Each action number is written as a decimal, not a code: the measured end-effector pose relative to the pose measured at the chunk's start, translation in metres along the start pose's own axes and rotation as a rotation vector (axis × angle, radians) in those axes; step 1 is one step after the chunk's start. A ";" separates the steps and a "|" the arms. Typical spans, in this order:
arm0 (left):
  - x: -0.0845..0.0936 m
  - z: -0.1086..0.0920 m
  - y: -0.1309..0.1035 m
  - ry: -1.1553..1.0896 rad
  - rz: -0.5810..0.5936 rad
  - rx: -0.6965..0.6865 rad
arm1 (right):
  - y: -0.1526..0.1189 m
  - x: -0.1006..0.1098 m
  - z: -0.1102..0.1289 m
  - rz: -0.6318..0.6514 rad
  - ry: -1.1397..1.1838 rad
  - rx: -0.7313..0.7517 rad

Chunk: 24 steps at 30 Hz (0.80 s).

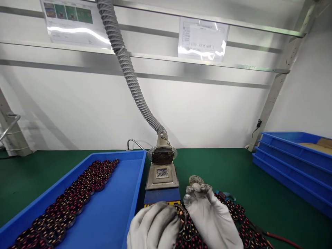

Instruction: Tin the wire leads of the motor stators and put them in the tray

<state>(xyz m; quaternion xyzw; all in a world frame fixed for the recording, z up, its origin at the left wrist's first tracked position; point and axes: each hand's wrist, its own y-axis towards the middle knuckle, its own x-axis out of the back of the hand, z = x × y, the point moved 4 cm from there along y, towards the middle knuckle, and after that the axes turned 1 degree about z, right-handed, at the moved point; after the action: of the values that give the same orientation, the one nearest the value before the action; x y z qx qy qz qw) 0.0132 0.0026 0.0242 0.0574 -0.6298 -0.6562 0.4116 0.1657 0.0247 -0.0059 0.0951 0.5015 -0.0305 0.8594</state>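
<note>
My left hand [155, 226], in a grey-stained white glove, is closed on a dark round ring-shaped part [182, 217] at the front of the bench. To its right, my right hand [211, 216] is also gloved, palm turned up and fingers curled in. Whatever its fingertips hold, if anything, cannot be made out. Just beyond those fingertips is a small round dish [196, 179]. Under and beside both hands lies a pile of round black parts [240, 216] with pink and gold dots.
Ahead stands a solder pot [162, 174] with a hood and grey extraction hose [132, 81]. On the left, a blue tray [121, 186] holds rows of similar round parts [77, 193]. Stacked blue trays [293, 169] stand right. A red-handled tool [278, 237] lies front right.
</note>
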 end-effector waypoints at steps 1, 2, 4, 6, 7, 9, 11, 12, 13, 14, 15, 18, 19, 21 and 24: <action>0.000 0.001 0.001 0.013 0.000 -0.020 | 0.002 0.003 0.002 -0.003 0.008 0.013; 0.000 0.003 0.001 0.020 -0.004 -0.022 | 0.004 0.004 0.002 0.019 -0.033 0.016; -0.002 0.006 0.000 0.002 -0.013 0.001 | 0.004 0.000 -0.004 0.113 -0.169 -0.023; -0.004 0.009 -0.001 -0.055 0.005 0.052 | 0.000 -0.008 -0.017 0.212 -0.278 -0.100; -0.006 0.010 -0.002 -0.095 0.019 0.083 | -0.003 -0.011 -0.023 0.240 -0.304 -0.124; -0.009 0.012 -0.002 -0.176 0.064 0.155 | -0.004 -0.012 -0.032 0.236 -0.311 -0.143; -0.011 0.014 -0.002 -0.248 0.111 0.209 | 0.001 -0.005 -0.038 0.215 -0.305 -0.190; -0.012 0.016 -0.001 -0.287 0.136 0.233 | 0.006 0.001 -0.040 0.209 -0.299 -0.239; -0.013 0.019 -0.001 -0.331 0.152 0.250 | 0.011 0.008 -0.043 0.211 -0.293 -0.298; -0.014 0.021 -0.001 -0.381 0.159 0.254 | 0.016 0.014 -0.045 0.222 -0.288 -0.353; -0.014 0.024 0.000 -0.427 0.152 0.247 | 0.019 0.018 -0.047 0.234 -0.278 -0.391; -0.010 0.030 0.000 -0.527 0.079 0.226 | 0.021 0.024 -0.051 0.247 -0.235 -0.412; -0.008 0.032 -0.001 -0.557 0.058 0.263 | 0.019 0.023 -0.052 0.246 -0.223 -0.407; -0.006 0.037 -0.003 -0.615 0.024 0.427 | 0.012 0.020 -0.054 0.247 -0.205 -0.412; -0.006 0.035 -0.005 -0.607 0.111 0.522 | 0.006 0.017 -0.052 0.253 -0.179 -0.430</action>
<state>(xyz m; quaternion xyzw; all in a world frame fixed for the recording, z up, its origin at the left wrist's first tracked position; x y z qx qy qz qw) -0.0057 0.0326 0.0243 -0.0706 -0.8704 -0.4382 0.2131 0.1304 0.0418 -0.0453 -0.0308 0.4026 0.1761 0.8978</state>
